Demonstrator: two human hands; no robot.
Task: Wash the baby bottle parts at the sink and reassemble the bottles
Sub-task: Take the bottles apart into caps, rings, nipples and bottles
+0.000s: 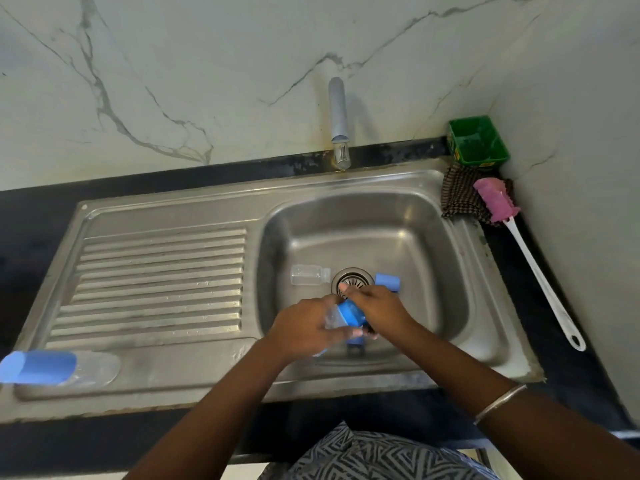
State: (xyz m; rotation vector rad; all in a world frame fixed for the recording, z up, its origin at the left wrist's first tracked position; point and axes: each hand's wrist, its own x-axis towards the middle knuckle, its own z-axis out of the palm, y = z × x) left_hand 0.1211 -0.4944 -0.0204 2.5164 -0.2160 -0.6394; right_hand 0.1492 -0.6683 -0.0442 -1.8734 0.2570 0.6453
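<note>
While both hands meet over the sink basin, items run L to R:
- Capped bottle, qty 1: lying on its side at front L of the ribbed drainboard, blue cap pointing L, well apart from hands.
- Bare clear bottle, qty 1: on its side on basin floor, just L of drain.
- Left hand: fingers curled round clear body of held bottle, qty 1.
- Right hand: gripping its blue cap.
- Loose blue cap, qty 1: R of drain, just beyond R hand.
- Bottle brush, qty 1: on counter, R of sink.
</note>
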